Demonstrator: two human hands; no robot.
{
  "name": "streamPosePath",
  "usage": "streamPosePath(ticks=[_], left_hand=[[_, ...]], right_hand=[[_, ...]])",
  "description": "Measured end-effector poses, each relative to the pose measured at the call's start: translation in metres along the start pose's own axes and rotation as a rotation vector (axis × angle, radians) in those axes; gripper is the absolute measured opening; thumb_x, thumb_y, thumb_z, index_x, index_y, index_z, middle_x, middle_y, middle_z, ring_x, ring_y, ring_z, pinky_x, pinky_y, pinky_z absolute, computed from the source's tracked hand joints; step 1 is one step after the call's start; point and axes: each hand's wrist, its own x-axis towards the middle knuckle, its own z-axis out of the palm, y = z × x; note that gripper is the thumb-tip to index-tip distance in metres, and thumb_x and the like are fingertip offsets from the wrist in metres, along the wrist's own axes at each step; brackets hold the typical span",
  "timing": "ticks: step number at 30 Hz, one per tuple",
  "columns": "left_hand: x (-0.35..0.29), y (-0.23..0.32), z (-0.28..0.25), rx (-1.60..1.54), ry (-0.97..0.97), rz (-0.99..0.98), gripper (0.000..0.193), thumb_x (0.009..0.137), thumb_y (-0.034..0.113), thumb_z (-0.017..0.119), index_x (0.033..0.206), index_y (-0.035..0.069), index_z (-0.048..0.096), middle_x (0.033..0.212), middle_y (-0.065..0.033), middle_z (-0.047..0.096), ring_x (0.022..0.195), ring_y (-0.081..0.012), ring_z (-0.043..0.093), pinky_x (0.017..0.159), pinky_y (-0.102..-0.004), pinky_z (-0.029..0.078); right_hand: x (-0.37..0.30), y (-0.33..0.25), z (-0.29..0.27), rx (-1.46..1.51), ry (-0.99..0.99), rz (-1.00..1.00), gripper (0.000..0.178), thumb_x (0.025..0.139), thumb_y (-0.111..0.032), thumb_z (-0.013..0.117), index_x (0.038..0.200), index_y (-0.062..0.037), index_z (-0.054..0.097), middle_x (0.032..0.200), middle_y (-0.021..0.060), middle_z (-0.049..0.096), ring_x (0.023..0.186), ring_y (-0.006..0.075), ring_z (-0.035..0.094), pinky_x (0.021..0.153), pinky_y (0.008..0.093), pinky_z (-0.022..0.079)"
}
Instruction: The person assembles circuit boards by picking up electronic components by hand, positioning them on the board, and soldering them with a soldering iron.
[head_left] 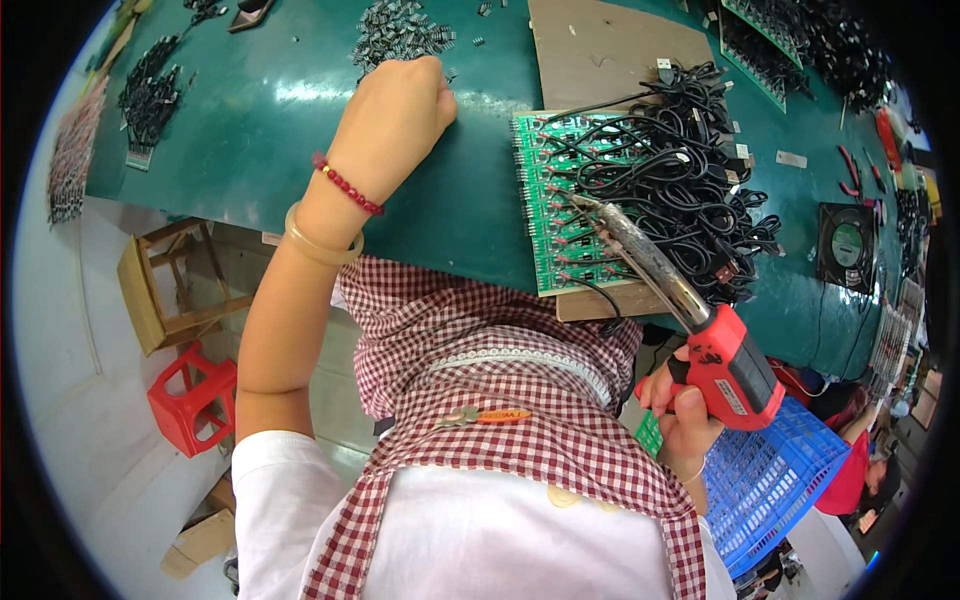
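Observation:
My left hand (398,108) reaches over the table at the near edge of a heap of small dark parts with metal pins (402,32). Its fingers are curled in, and whatever they pinch is hidden beneath the hand. In my right hand (682,408) is a red and black soldering gun (735,368), gripped by the handle. Its metal barrel slants up and left, with the tip above a green circuit board panel (548,210). Black USB cables (670,165) run from the panel's boards and lie in a tangled bundle to its right.
Panel and cables rest on a brown board (610,50) on the green table (470,200). A cable cluster (150,95) lies far left. Pliers (850,170) and a black square item (846,245) sit at right. Below are a blue basket (775,490) and a red stool (195,400).

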Motion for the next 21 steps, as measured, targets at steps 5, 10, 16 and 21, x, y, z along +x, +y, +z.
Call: streamPosePath(ticks=[5, 10, 16, 21], left_hand=[[-0.015, 0.035, -0.026, -0.751, -0.179, -0.316, 0.011, 0.085, 0.008, 0.054, 0.078, -0.001, 0.054, 0.067, -0.0082, 0.060, 0.054, -0.0131, 0.058, 0.047, -0.0248, 0.045], [-0.066, 0.098, -0.050, -1.486, -0.535, -0.385, 0.010, 0.089, 0.007, 0.052, 0.089, -0.002, 0.055, 0.073, -0.0054, 0.060, 0.056, -0.0059, 0.056, 0.046, -0.0172, 0.044], [-0.095, 0.126, -0.042, -1.805, -0.778, -0.389, 0.013, 0.092, 0.009, 0.051, 0.098, -0.003, 0.055, 0.075, -0.0056, 0.059, 0.060, -0.0074, 0.056, 0.052, -0.0199, 0.048], [-0.097, 0.132, -0.038, -1.988, -0.561, -0.535, 0.012, 0.093, 0.007, 0.049, 0.097, -0.004, 0.052, 0.082, -0.0095, 0.058, 0.064, -0.0113, 0.058, 0.053, -0.0219, 0.050]], right_hand=[[0.004, -0.007, 0.000, 0.141, 0.073, -0.021, 0.043, 0.087, -0.025, 0.056, 0.117, 0.0015, 0.041, 0.061, 0.0054, 0.047, 0.052, 0.0135, 0.045, 0.053, 0.0292, 0.043], [0.024, -0.020, 0.026, 0.097, 0.038, -0.026, 0.042, 0.087, -0.022, 0.058, 0.119, -0.0030, 0.037, 0.068, 0.0062, 0.048, 0.059, 0.0137, 0.048, 0.061, 0.0318, 0.047], [0.033, -0.029, 0.042, -0.002, -0.017, -0.031, 0.043, 0.082, -0.004, 0.058, 0.119, -0.0019, 0.036, 0.078, 0.0089, 0.052, 0.071, 0.0161, 0.053, 0.068, 0.0334, 0.048], [0.031, -0.025, 0.038, -0.078, -0.021, -0.013, 0.043, 0.082, -0.004, 0.059, 0.119, -0.0019, 0.037, 0.081, 0.0092, 0.053, 0.072, 0.0172, 0.054, 0.067, 0.0317, 0.047]])
